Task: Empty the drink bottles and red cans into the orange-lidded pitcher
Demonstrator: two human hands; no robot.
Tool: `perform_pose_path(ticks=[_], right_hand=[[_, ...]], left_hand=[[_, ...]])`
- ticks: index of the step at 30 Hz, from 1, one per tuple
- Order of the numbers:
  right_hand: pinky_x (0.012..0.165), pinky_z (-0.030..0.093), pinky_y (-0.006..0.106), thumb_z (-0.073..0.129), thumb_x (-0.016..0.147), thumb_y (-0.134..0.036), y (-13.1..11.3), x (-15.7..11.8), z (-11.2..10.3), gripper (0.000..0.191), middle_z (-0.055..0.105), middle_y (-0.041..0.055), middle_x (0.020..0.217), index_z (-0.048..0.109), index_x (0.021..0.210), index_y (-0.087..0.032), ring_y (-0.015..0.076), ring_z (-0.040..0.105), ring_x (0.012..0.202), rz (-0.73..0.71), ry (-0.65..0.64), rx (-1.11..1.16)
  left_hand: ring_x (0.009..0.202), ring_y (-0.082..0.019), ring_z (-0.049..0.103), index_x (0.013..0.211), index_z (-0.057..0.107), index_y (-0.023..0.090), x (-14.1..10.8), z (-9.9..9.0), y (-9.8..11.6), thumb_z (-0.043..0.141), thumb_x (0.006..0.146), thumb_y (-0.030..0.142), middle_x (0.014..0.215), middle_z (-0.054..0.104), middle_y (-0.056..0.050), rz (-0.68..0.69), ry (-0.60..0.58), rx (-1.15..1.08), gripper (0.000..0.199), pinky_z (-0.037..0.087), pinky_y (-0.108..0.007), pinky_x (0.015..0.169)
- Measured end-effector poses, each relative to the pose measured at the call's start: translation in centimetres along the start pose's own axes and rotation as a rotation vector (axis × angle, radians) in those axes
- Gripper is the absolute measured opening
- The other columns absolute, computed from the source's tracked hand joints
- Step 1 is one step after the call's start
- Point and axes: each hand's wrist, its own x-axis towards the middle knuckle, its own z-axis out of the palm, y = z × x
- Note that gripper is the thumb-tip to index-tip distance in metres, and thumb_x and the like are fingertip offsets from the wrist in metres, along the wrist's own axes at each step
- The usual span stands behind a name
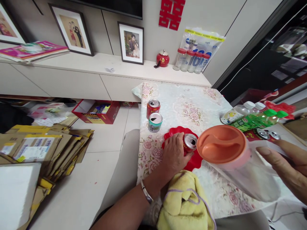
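Observation:
My left hand is wrapped round a red drink can with an opened top, over a red scalloped plate. At the right, my right hand grips the handle of a clear plastic pitcher with an orange lid. The pitcher is tilted, its lid towards the can. A folded yellow towel with a purple edge lies in front of the plate. Beyond my left hand stand another red can and a teal-and-silver can, both opened.
The table has a floral cloth. Several bottles and cans are at its right side. Behind it, a white cabinet bears red-lidded glass jars, a red pot and picture frames. Flattened cardboard boxes lie left.

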Motion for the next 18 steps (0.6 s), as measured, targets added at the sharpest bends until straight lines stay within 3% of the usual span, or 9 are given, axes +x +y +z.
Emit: perform_pose_path(ticks=[3,10,18], right_hand=[[0.041,0.038,0.027,0.049,0.096,-0.084,0.0,-0.2,0.1,0.064,0.051,-0.0025,0.053,0.075,0.088,-0.026,0.0168,0.051,0.044,0.046,-0.022,0.020],[0.039,0.037,0.027,0.049,0.096,-0.085,-0.6,0.0,-0.1,0.065,0.048,-0.0033,0.051,0.072,0.083,-0.026,0.0158,0.049,0.041,0.027,-0.018,0.045],[0.044,0.036,0.026,0.049,0.098,-0.079,0.4,-0.4,0.2,0.056,0.044,-0.0034,0.055,0.070,0.090,-0.028,0.0158,0.046,0.046,0.032,-0.034,0.009]], left_hand=[[0.135,-0.040,0.068,0.150,0.044,0.019,0.0,0.0,0.0,0.086,0.087,0.031,0.144,0.069,-0.019,-0.011,-0.005,0.001,0.077,0.059,-0.062,0.109],[0.134,-0.040,0.068,0.150,0.041,0.019,0.0,-0.1,0.0,0.084,0.090,0.033,0.143,0.069,-0.019,0.015,0.004,0.002,0.075,0.059,-0.062,0.108],[0.133,-0.041,0.069,0.150,0.039,0.021,0.0,-0.1,0.0,0.084,0.090,0.034,0.143,0.069,-0.019,0.028,0.003,0.008,0.076,0.060,-0.062,0.107]])
